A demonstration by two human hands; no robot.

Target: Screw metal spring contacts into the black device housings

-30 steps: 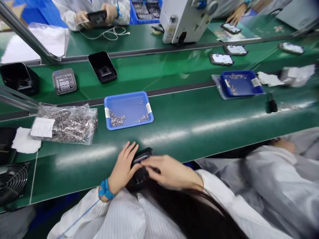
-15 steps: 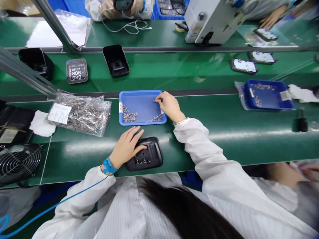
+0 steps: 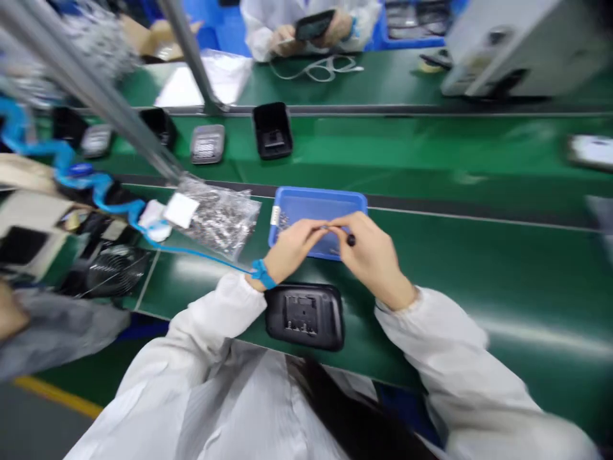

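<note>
Over the blue tray (image 3: 311, 199), my left hand (image 3: 294, 246) and my right hand (image 3: 368, 252) meet at the fingertips. Both pinch around something tiny, too small and blurred to name. A dark round tip sticks out between the fingers of my right hand. Small metal pieces (image 3: 283, 221) lie at the tray's left side. Below the tray, on the green bench, rests a black plastic housing (image 3: 330, 316) with a recessed compartment and metal springs along its lower edge; neither hand touches it. A blue strap circles my left wrist.
A clear bag of metal parts (image 3: 220, 220) lies left of the tray. Behind stand a black open case (image 3: 272, 131) and a grey display unit (image 3: 207, 144). A metal post (image 3: 96, 89) slants at left, near a fan (image 3: 117, 268). Another person holds a dark device (image 3: 313, 27) across the bench.
My left hand has left the black housing and come up to my right hand over the tray. A dark tip now shows in my right hand. The view has shifted left.
</note>
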